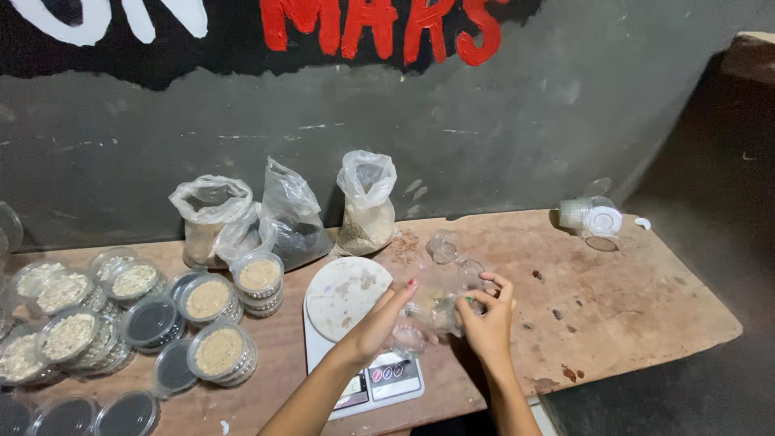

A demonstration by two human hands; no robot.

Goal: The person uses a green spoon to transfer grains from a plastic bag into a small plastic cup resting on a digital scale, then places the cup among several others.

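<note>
Clear cup (436, 311) held by both hands (440, 319); three bags (367, 214) behind.

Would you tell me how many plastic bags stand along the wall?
3: a left bag of pale grain, a middle bag with dark contents, a right bag near the scale. None looks hidden.

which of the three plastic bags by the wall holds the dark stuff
The middle bag, between the two others. Its contents look dark, almost black, while the left bag and the right bag hold pale, tan grainy material.
</note>
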